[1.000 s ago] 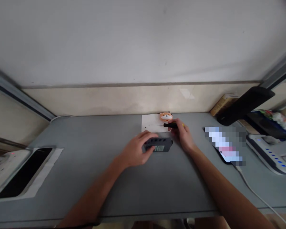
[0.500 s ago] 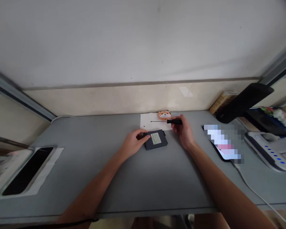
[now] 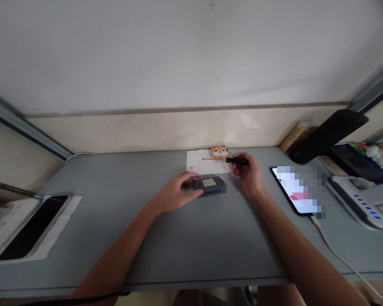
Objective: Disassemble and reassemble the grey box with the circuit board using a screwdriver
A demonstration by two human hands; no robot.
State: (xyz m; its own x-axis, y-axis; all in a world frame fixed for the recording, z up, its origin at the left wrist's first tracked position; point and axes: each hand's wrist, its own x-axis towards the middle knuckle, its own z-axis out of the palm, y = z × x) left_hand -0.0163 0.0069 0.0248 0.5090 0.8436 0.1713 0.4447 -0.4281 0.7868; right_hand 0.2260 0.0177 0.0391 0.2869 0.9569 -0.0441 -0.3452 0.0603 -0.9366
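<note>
Grey box (image 3: 215, 183), left hand (image 3: 176, 192) curled around one end.

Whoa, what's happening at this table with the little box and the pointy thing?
A person is using both hands. The left-hand grip is around one end of a dark box with a pale label and slots along its near side. The right-hand grip has a screwdriver by its handle, its tip pointing left and apart from the box. Behind the box are a white sheet and an orange-and-white animal face.
</note>
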